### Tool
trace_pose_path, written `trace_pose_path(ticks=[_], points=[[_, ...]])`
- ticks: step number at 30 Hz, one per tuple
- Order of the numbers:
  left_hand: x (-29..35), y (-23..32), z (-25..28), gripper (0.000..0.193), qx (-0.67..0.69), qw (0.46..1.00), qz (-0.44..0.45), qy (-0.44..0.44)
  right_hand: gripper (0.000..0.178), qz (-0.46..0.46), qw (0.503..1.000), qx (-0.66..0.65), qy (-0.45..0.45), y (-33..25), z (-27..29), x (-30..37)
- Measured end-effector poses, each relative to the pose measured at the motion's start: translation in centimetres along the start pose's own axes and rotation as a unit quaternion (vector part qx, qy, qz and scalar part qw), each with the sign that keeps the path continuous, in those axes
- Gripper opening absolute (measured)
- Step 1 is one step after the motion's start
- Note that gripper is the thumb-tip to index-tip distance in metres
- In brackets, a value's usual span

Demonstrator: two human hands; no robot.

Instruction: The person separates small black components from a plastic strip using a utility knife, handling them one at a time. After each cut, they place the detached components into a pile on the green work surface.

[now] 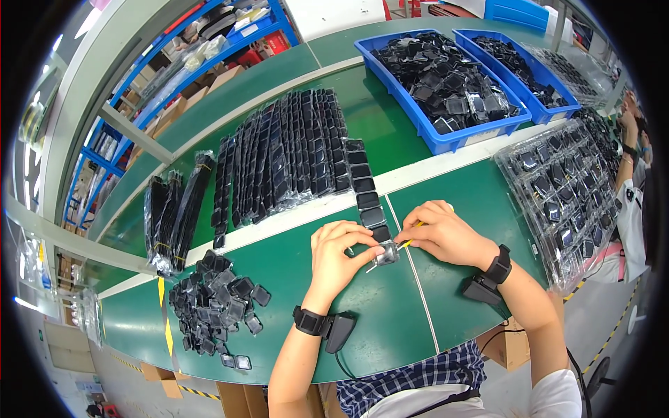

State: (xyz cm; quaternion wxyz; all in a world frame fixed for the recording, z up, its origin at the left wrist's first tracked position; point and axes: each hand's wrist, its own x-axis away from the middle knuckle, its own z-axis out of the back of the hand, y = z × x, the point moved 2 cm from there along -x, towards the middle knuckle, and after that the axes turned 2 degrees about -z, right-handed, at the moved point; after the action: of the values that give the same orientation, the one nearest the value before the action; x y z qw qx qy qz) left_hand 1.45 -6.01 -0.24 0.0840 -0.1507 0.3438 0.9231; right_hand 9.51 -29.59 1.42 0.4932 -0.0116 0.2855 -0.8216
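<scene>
A strip of small black square pieces in clear plastic (364,182) runs from the far rows toward me over the green table. My left hand (336,256) pinches its near end between thumb and fingers. At that end sits a shiny clear-topped square piece (387,255), by my left thumb. My right hand (444,235) is closed around a slim yellow-and-black tool (416,235), whose tip is close to the strip's end. The tool's exact kind is too small to make out. A thin pale sliver (372,268) sticks out below my left fingertips.
Loose black squares (219,303) lie heaped at left. Behind them are banded bundles of strips (188,209) and a dense row of strips (286,153). Two blue bins (446,143) (550,115) of black pieces stand far right, beside a clear blister tray (557,188). A co-worker's arm (625,150) shows at right.
</scene>
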Motion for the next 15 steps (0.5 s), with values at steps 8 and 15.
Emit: trace_pose_path(ticks=[8,15], points=[[-0.5,0.4,0.0,0.019,-0.004,0.999,-0.007,0.038,0.023,0.021,0.999,-0.019,-0.021,0.6,1.5,-0.3],[0.0,-0.1,0.5,0.016,0.002,0.999,-0.016,0.030,0.025,-0.026,0.997,-0.033,-0.067,3.2,4.3,1.1]])
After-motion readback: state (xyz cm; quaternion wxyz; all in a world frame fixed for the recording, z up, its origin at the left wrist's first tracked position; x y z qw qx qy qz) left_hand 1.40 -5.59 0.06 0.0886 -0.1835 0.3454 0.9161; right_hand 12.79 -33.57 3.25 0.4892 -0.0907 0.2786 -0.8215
